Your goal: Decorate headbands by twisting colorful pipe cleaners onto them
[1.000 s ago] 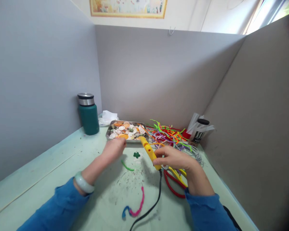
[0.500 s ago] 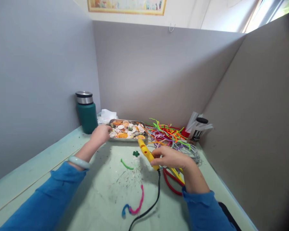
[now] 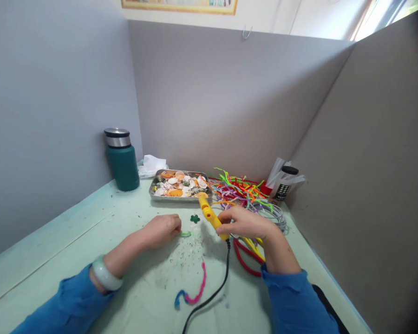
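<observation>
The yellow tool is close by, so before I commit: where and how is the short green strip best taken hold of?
Probably pinch the green strip across its width near the left end, coming from above left with the left hand, which is right at that end. The strip looks thin and low, and the yellow tool is off to its right.

Teal insul. btl (image 3: 123,168) stood near L partition (image 3: 55,116); tissues (image 3: 153,163) just R of btl; framed pic (image 3: 181,5) above & R of btl; wire hook (image 3: 246,35) & blk-lidded jar (image 3: 283,189) well R of btl.
</observation>
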A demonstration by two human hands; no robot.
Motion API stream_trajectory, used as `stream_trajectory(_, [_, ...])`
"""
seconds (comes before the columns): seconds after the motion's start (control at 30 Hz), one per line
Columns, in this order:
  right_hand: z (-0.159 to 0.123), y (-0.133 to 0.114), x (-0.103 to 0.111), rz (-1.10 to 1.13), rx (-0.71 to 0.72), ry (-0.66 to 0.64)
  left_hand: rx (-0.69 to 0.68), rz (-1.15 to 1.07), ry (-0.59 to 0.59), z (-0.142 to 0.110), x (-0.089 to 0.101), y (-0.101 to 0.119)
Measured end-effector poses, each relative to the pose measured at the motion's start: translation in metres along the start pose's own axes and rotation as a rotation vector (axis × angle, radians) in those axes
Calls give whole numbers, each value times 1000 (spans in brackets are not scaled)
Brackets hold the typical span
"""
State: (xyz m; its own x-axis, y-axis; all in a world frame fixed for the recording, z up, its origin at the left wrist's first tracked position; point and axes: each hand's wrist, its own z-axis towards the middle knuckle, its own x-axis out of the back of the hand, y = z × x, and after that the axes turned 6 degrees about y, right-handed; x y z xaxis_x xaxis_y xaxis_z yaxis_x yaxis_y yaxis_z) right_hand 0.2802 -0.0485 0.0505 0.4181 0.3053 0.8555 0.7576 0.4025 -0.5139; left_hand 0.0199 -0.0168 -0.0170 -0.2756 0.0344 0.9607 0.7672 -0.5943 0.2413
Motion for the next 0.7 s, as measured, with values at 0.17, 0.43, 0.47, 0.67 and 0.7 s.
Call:
stream_trajectory(0.17, [-2,-2,1,-10,24,9,131,26,123,33,-14,8])
stream_trajectory(0.43, [-2,-3,2,-15,14,21,204,-79,180,48,-33,20])
stream_trajectory(0.47, [-2,-3,2,-26,12,22,223,-102,194,46,-31,16])
stream_trajectory(0.67, [15,-6,-19,-213,-30,12,418,-323,285,25,-7,-17])
stream_trajectory(0.7, [19,-6,-25,-254,-46,16,454,-381,288,20,-3,-21])
